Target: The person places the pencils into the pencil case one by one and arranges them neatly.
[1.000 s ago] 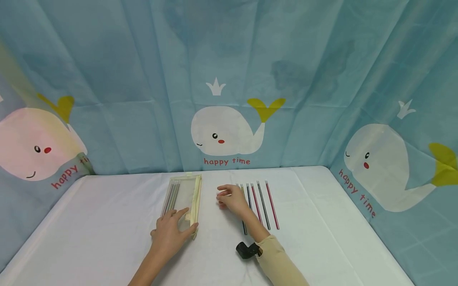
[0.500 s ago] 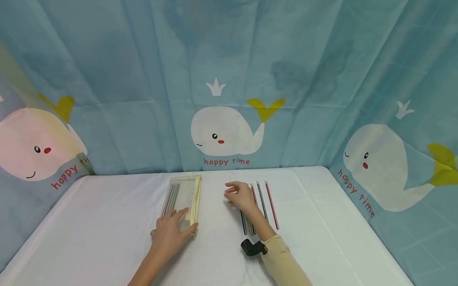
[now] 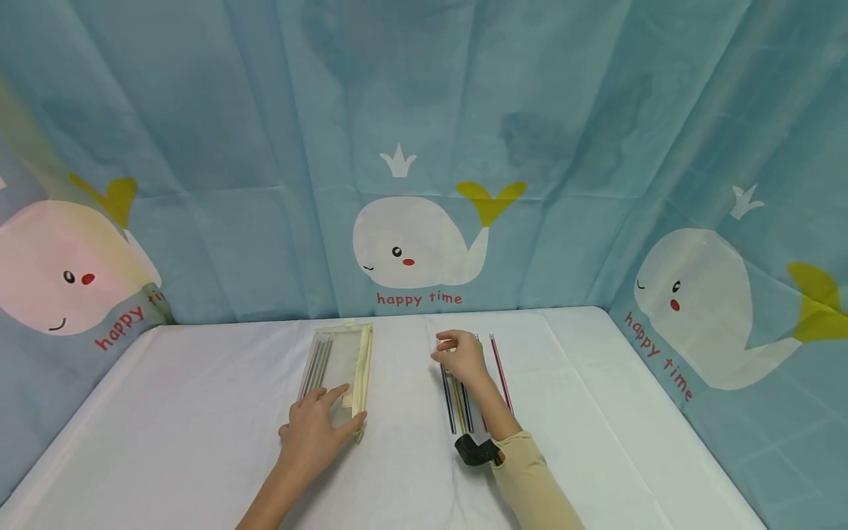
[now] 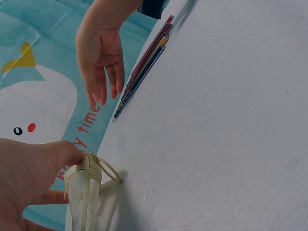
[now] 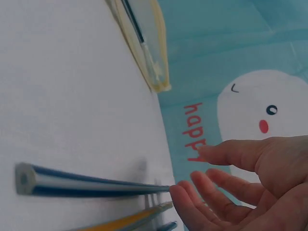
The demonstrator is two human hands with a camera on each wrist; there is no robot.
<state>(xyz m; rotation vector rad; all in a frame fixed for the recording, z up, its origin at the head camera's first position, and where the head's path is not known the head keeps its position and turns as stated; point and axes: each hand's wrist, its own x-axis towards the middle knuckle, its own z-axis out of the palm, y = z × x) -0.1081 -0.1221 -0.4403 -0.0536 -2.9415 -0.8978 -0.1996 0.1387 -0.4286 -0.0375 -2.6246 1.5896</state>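
Observation:
A pale yellow mesh zip pouch [image 3: 344, 350] lies left of the middle of the table, with several pencils [image 3: 321, 361] showing through its left side. At its near end my left hand [image 3: 313, 430] holds it, fingers over the mesh and thumb at the zip edge; the left wrist view shows the thumb [image 4: 72, 153] against the zip end. My right hand [image 3: 466, 361] hovers over the far ends of a row of loose pencils [image 3: 451, 408]. Its fingers are loosely bent, with nothing between them and the thumb. In the right wrist view a blue-and-white striped pencil [image 5: 96, 184] reaches close to the fingertips.
A red pencil [image 3: 500, 368] lies at the right end of the row. White cloth covers the table [image 3: 596, 442]. Behind it hangs a blue curtain [image 3: 265, 258] with printed whales. A black device [image 3: 475, 450] is strapped to the right wrist.
My right hand has moved rightward from beside the row to over the pencils, uncovering those at the left. The left hand and the pouch have stayed in place.

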